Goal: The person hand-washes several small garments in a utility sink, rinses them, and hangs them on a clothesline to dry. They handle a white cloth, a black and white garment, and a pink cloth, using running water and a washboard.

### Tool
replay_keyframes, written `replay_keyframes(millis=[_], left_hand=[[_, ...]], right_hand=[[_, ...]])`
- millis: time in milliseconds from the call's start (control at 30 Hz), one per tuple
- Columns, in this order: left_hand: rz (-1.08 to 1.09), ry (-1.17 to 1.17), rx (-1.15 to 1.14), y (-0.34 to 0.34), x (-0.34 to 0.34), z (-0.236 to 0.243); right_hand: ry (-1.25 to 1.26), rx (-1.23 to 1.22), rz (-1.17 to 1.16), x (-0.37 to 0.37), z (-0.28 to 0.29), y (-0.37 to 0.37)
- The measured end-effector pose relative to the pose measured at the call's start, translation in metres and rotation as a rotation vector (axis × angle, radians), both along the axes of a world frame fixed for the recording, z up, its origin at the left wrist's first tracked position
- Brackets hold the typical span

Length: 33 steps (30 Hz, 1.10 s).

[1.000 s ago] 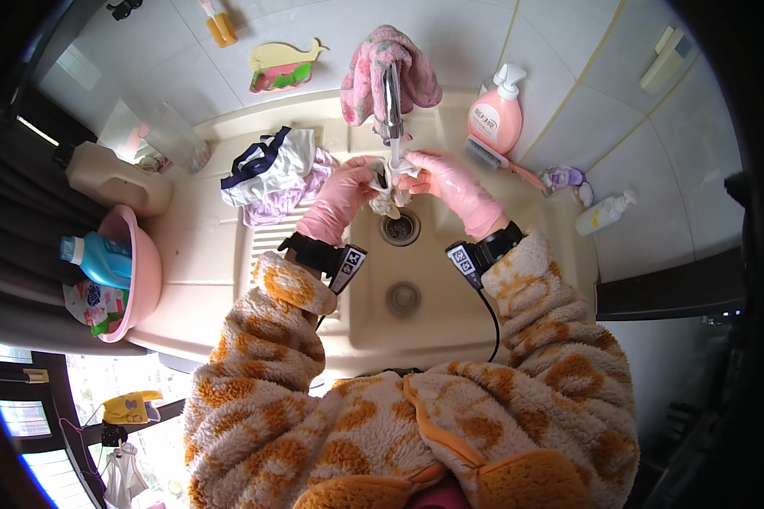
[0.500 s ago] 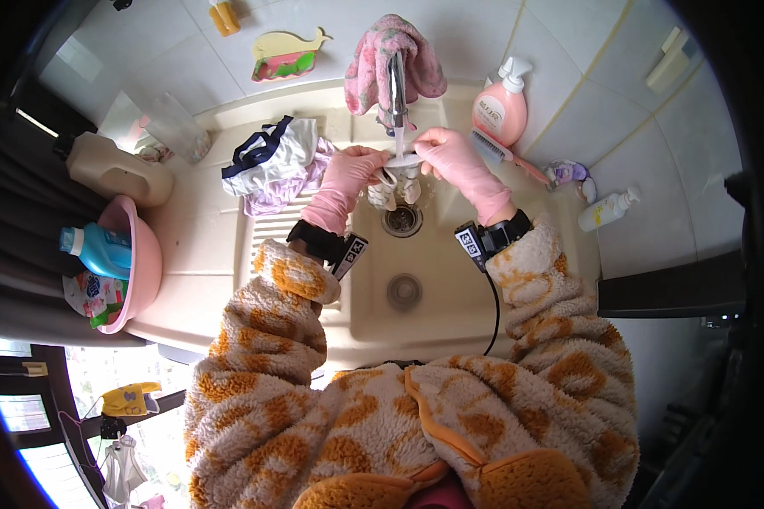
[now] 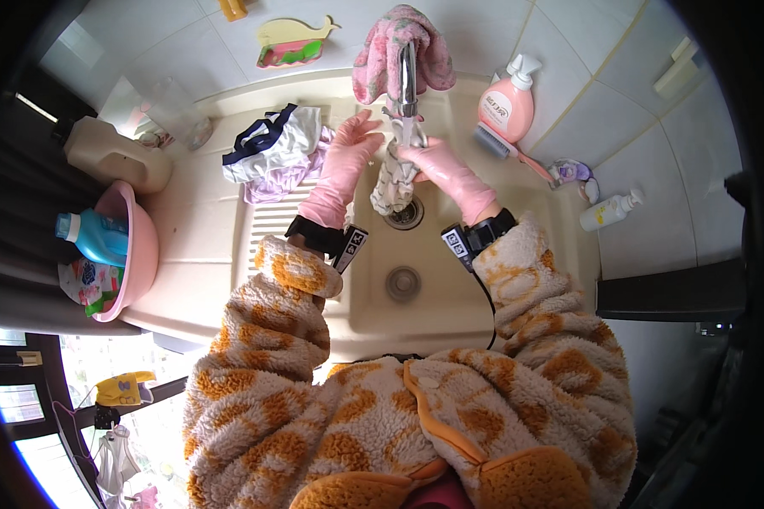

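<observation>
A wet, bunched white garment with a dark pattern (image 3: 392, 191) hangs beneath the chrome faucet (image 3: 408, 85), with water running onto it. My right hand (image 3: 441, 168), in a pink rubber glove, grips its upper part from the right side. My left hand (image 3: 348, 153), gloved alike, is to the left of the garment with its fingers apart and nothing in them. The garment's lower end hangs beside the drain (image 3: 405, 214) of the beige sink (image 3: 450, 297). What kind of garment it is, I cannot make out.
White and lilac clothes (image 3: 284, 153) lie on the left ledge. Farther left stand a beige jug (image 3: 115, 161) and a pink basin (image 3: 144, 254) holding a blue bottle (image 3: 98, 233). At right are a pink pump bottle (image 3: 508, 106) and a brush (image 3: 518, 153). A pink towel (image 3: 382, 59) hangs over the faucet.
My left hand has let go of the garment and opened to its left. My right hand has shifted its hold, and the garment, earlier stretched between both hands, now hangs lengthwise and bunched.
</observation>
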<state>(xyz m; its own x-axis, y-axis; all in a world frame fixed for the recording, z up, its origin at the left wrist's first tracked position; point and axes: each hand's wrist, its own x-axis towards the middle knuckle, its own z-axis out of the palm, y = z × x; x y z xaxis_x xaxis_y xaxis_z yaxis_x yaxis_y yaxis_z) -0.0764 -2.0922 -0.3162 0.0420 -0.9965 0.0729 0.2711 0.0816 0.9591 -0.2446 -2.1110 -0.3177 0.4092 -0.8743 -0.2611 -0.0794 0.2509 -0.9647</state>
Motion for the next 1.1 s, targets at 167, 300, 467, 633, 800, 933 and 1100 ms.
replay_keyframes(millis=[167,300,467,633,800,933,1100], left_hand=[[-0.432,0.202,0.173,0.014,-0.014,-0.024],[-0.242,-0.022,0.272,0.011,-0.014,-0.044],[-0.116,0.773,0.474,0.002,-0.017,-0.058],[-0.118,0.955,0.453,-0.007,-0.035,-0.068],[-0.255,1.007,0.364,-0.016,-0.043,-0.072],[-0.128,0.867,0.418,-0.014,-0.048,-0.062],[0.167,0.035,0.572,-0.004,-0.055,-0.052]], right_hand=[[-0.485,0.129,0.012,-0.016,0.003,-0.005],[-0.803,-0.007,-0.071,-0.035,-0.002,-0.009],[-0.186,-0.067,-0.532,-0.034,-0.023,0.009],[0.038,-0.769,-0.147,0.008,-0.044,0.047],[0.271,-0.769,-0.267,0.032,-0.031,0.060],[0.418,-0.546,-0.363,0.033,-0.023,0.051],[0.371,-0.188,-0.398,0.018,-0.037,0.005]])
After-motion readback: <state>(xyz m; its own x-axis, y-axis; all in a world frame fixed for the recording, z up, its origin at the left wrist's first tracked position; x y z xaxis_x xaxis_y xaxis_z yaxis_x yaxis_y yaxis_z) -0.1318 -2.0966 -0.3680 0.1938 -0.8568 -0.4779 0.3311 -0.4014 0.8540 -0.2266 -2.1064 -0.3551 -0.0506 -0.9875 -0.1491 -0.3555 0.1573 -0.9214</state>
